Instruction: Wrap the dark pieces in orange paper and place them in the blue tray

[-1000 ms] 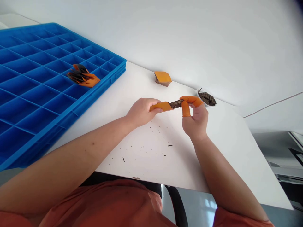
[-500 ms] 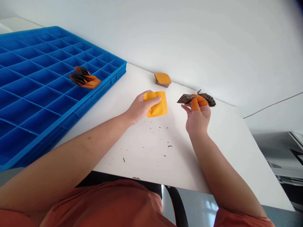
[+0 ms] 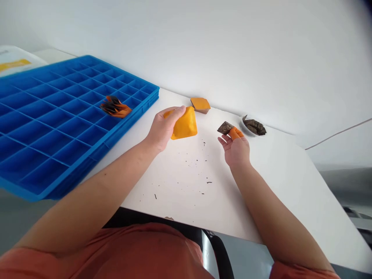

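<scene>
Orange is the flat pouch point(image 3: 183, 124) that the left hand point(image 3: 162, 128) pinches by its left edge, thumb over the top and fingers behind, lifted clear of the white table point(image 3: 186, 186). Half a second ago it lay flatter and lower in that hand; now it tilts up and sits nearer the small orange-topped stack point(image 3: 200, 105) at one o'clock from it. The right hand point(image 3: 236, 149), at three o'clock from the pouch, pinches a dark brown piece point(image 3: 225, 128) between an orange-capped fingertip and thumb (other fingers loosely curled); it has dropped lower and away from the dark pile point(image 3: 254, 126). The blue compartment tray point(image 3: 58, 128) lies at nine o'clock, holding an orange-and-black bundle point(image 3: 115, 108).
</scene>
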Demonstrator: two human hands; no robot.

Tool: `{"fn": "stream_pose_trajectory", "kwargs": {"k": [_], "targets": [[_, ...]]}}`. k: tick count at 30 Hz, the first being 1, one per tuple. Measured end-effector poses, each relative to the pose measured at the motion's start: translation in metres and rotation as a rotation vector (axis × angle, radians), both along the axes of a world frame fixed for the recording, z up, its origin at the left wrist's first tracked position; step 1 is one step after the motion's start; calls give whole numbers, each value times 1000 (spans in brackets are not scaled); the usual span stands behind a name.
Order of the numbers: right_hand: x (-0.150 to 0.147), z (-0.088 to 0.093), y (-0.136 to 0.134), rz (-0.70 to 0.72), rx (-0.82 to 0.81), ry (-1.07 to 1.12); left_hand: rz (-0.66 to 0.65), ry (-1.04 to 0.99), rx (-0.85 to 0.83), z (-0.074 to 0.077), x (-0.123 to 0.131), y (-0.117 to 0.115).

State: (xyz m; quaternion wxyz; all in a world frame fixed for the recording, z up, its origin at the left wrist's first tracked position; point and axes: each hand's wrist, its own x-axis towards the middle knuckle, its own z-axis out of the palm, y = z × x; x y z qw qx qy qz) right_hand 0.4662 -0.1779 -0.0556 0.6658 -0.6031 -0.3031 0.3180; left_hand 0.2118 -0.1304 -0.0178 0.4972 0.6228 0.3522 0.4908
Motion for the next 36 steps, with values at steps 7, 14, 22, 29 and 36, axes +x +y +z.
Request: {"fn": "stream_pose_trajectory", "kwargs": {"k": [7, 14, 22, 29, 36], "targets": [[-9, 5, 0, -76, 25, 50, 228, 93, 266, 49, -22, -20], [-15, 8, 2, -101, -3, 39, 413, 162, 420, 89, -65, -5], [-22, 15, -2, -84, 13, 26, 346, 459, 238, 98, -141, 40], [-22, 11, -1, -44, 4, -23, 399, 612, 408, 79, -181, 48], [-22, 12, -1, -71, -1, -27, 211, 847, 319, 58, -165, 70]]}}
